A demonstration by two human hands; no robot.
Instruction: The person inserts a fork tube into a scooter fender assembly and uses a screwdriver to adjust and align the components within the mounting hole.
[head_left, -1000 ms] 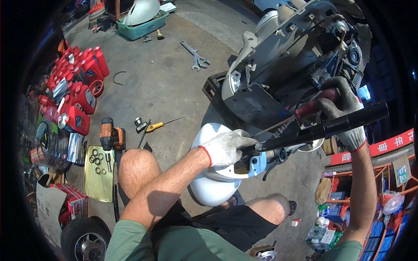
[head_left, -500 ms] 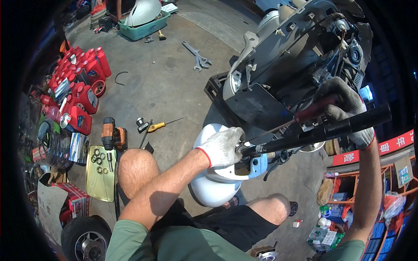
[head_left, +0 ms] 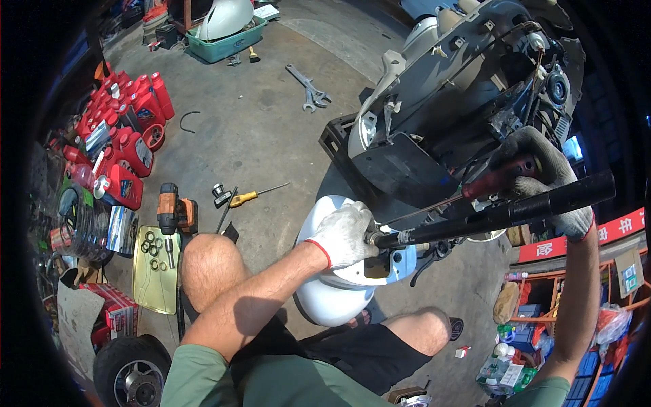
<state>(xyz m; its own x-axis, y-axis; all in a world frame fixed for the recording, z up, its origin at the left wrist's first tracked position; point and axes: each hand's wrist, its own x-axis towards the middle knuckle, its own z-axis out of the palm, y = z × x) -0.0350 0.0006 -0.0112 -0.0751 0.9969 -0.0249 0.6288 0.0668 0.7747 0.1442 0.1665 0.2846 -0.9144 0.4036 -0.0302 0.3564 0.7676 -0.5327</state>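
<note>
My left hand (head_left: 342,234), in a white knit glove, is closed around the metal ring (head_left: 372,238) at the near end of a long black tube (head_left: 475,218). That tube slants up to the right over a white and light-blue scooter body panel (head_left: 336,298). In a grey glove, my right hand (head_left: 553,166) is closed on the dark red handle of a screwdriver (head_left: 498,178). The screwdriver's thin shaft runs beside the tube, its tip close to the ring. My right wrist passes behind the tube; whether the palm touches it, I cannot tell.
A partly stripped scooter (head_left: 434,102) stands ahead on the right. On the floor lie wrenches (head_left: 308,91), a yellow screwdriver (head_left: 247,197) and a cordless drill (head_left: 173,209). A gold tray (head_left: 150,288) holds rings. Red bottles (head_left: 139,98) and a wheel (head_left: 132,380) are at left.
My right hand, with the screwdriver, has shifted slightly right and down. The tube's far end has moved a little right and down too. My left hand stays at the ring.
</note>
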